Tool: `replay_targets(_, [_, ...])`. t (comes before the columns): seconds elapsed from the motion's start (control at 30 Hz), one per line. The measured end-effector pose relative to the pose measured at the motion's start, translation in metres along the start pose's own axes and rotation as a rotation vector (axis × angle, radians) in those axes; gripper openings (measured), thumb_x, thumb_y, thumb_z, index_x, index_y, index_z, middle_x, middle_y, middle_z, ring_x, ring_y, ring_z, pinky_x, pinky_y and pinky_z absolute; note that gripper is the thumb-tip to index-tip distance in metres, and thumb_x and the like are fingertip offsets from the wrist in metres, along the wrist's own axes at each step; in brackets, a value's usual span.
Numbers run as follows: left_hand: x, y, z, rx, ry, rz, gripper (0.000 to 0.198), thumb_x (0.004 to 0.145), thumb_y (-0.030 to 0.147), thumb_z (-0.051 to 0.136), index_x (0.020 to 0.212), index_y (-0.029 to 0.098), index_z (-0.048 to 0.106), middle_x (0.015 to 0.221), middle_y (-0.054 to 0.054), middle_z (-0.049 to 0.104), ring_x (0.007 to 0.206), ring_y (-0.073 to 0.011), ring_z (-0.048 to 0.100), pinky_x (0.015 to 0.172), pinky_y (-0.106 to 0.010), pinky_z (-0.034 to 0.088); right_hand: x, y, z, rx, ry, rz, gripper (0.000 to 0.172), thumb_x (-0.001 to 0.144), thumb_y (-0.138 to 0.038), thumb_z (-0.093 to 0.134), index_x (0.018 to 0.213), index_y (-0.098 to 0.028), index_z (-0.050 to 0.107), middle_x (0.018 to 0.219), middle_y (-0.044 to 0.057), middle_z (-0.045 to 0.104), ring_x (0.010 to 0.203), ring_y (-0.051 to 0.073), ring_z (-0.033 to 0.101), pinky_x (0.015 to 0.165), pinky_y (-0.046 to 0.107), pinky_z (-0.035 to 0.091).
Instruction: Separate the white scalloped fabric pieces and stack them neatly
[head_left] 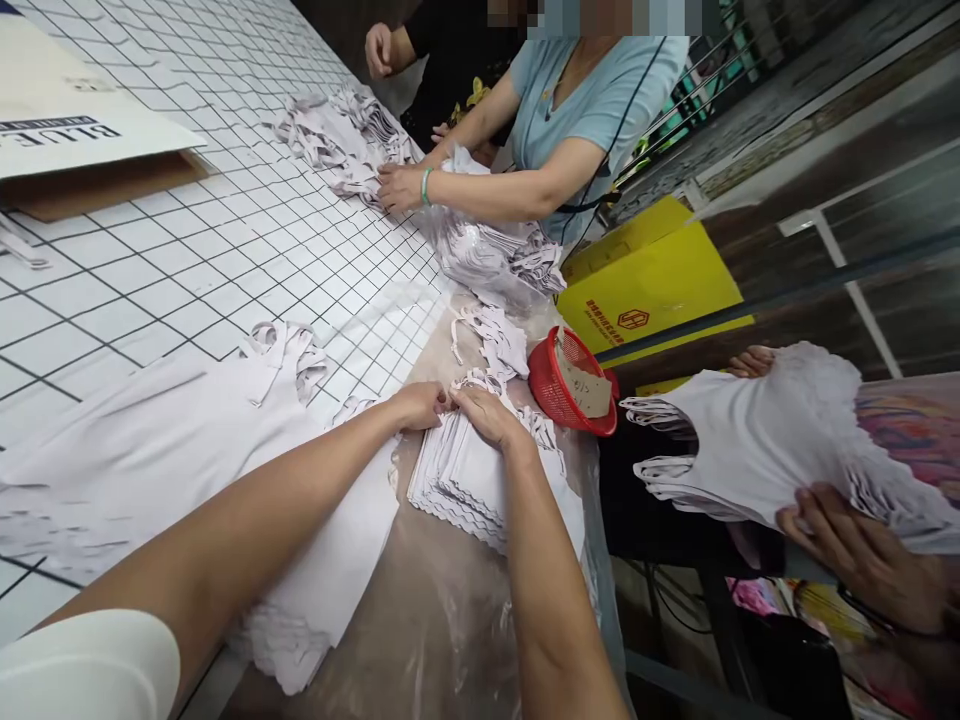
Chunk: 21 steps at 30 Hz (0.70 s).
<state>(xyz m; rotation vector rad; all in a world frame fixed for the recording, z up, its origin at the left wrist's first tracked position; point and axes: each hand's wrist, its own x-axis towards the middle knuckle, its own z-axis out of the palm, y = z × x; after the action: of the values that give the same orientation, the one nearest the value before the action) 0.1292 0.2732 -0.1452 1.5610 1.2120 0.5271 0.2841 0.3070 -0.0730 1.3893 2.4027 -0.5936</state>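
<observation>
My left hand (420, 405) and my right hand (487, 412) meet at the top edge of a thick stack of white cut fabric pieces (472, 480) with scalloped edges. Both hands have their fingers pinched together on the topmost layers near the strap end. The stack lies on clear plastic sheeting (442, 620) at the table's right edge. A single flat white garment piece (172, 450) is spread under my left forearm.
A red mesh basket (559, 385) with a paper tag stands beside the stack. A person in a blue shirt (592, 100) handles another white pile (495, 255). Someone at the right holds a white bundle (780, 440). A gridded table (150, 290), cardboard (90, 180) and a yellow box (652, 290) are around.
</observation>
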Motion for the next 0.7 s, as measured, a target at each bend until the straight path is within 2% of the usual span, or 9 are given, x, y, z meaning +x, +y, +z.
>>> replay_targets(0.17, [-0.003, 0.0, -0.005, -0.018, -0.051, 0.023, 0.039, 0.069, 0.009, 0.066, 0.106, 0.018, 0.061, 0.104, -0.003, 0.073, 0.094, -0.0164, 0.068, 0.076, -0.021, 0.05, -0.003, 0.006, 0.001, 0.118, 0.046, -0.075, 0.054, 0.099, -0.053, 0.023, 0.073, -0.021, 0.057, 0.084, 0.005, 0.064, 0.088, 0.02, 0.054, 0.089, 0.033, 0.038])
replay_targets(0.37, [-0.002, -0.001, -0.006, -0.003, -0.051, 0.021, 0.038, 0.07, 0.01, 0.066, 0.108, 0.017, 0.061, 0.106, -0.004, 0.073, 0.093, -0.0164, 0.068, 0.076, -0.021, 0.05, -0.007, 0.013, 0.003, 0.237, 0.149, -0.132, 0.04, 0.095, -0.051, 0.032, 0.07, -0.023, 0.046, 0.075, 0.001, 0.055, 0.077, 0.018, 0.05, 0.08, 0.031, 0.039])
replay_targets(0.57, [-0.001, 0.001, -0.002, 0.043, -0.027, 0.057, 0.027, 0.074, 0.012, 0.062, 0.099, 0.018, 0.065, 0.102, -0.003, 0.074, 0.091, -0.0161, 0.067, 0.076, -0.021, 0.049, -0.014, 0.023, 0.001, 0.378, 0.201, -0.246, 0.045, 0.095, -0.051, 0.029, 0.067, -0.022, 0.05, 0.072, 0.001, 0.053, 0.075, 0.019, 0.05, 0.081, 0.033, 0.04])
replay_targets(0.63, [-0.003, 0.005, -0.002, 0.075, 0.007, 0.084, 0.02, 0.078, 0.016, 0.057, 0.095, 0.017, 0.068, 0.099, -0.005, 0.074, 0.089, -0.018, 0.066, 0.078, -0.024, 0.049, -0.014, 0.024, 0.001, 0.392, 0.194, -0.256, 0.046, 0.096, -0.051, 0.028, 0.067, -0.022, 0.051, 0.072, 0.001, 0.054, 0.075, 0.019, 0.051, 0.082, 0.034, 0.04])
replay_targets(0.7, [-0.006, 0.012, -0.001, 0.115, 0.08, 0.114, 0.022, 0.084, 0.019, 0.05, 0.096, 0.015, 0.069, 0.103, -0.009, 0.072, 0.096, -0.0218, 0.065, 0.086, -0.029, 0.047, -0.014, 0.024, 0.0, 0.397, 0.178, -0.268, 0.048, 0.096, -0.052, 0.028, 0.067, -0.022, 0.052, 0.071, 0.001, 0.054, 0.074, 0.019, 0.051, 0.081, 0.034, 0.04])
